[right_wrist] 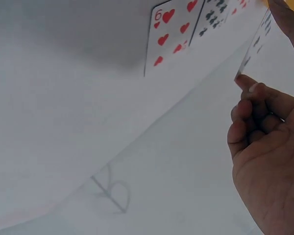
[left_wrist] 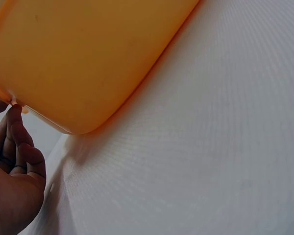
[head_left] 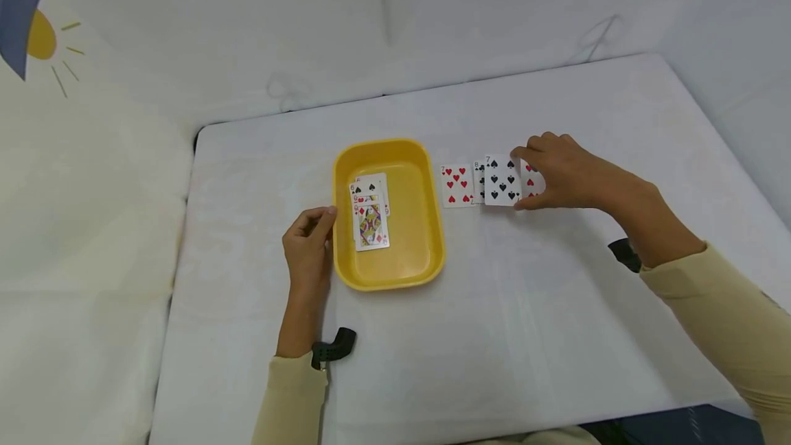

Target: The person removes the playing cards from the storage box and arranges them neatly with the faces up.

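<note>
**Seven of spades lifted from the card row, tray to its left**

Item: seven of spades (head_left: 502, 180). Pinched by the right hand (head_left: 559, 172), thumb at the card's near right corner and fingers curled over its far edge. The card sits over the row of cards on the desk (head_left: 525, 307), covering most of a black card behind it; in the right wrist view it appears edge-on, raised off the surface at the fingertips (right_wrist: 245, 81). Long axis runs away from the person, towards the far edge of the desk.

Item: row of face-up cards. Seven of hearts (head_left: 457, 185) at the left end, then the partly hidden black card, then a red card (head_left: 531, 180) under the right hand. The right wrist view shows its corner as a six of hearts (right_wrist: 171, 36).

Item: yellow tray (head_left: 426, 225). Rectangular, rounded corners, long axis also running away from the person. It lies directly left of the held card, near but apart from the row. Inside is a short overlapped stack: six of spades (head_left: 369, 188) at the back, queen of diamonds (head_left: 371, 225) on top.

Item: left hand (head_left: 309, 242). Fingers loosely curled, tips touching the tray's left rim; it holds nothing else. The right hand is the nearer one to the card row.

Surface and room: desk covered in white cloth; pale fabric screens on three sides, one with a printed yellow and blue shape at upper left.
</note>
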